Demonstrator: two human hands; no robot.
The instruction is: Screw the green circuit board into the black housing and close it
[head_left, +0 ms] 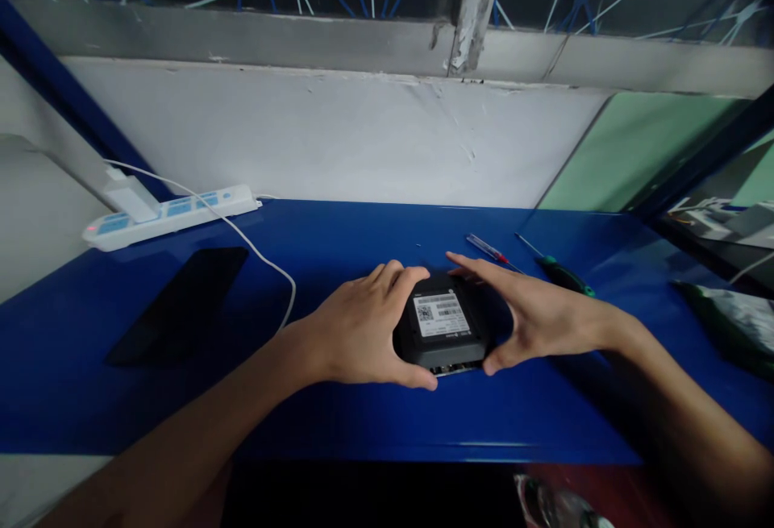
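A black electronics box (444, 347) is between my hands at the middle of the blue table. It has a white label (440, 314) with a QR code and barcodes facing up. Along its near edge, a strip of metallic parts shows under the dark casing. My left hand (368, 326) wraps its left side, thumb at the near edge and fingers over the far left corner. My right hand (529, 314) spans its right side, thumb at the near right corner and fingers at the far edge, with a gap at the palm. The box's underside is hidden.
Behind my right hand lie a clear-handled screwdriver (487, 248) and a green-and-black screwdriver (562, 274). At left are a dark flat phone-like slab (181, 302), a white power strip (181, 214) and a white cable (257, 252). A plastic bag (734, 322) sits at far right.
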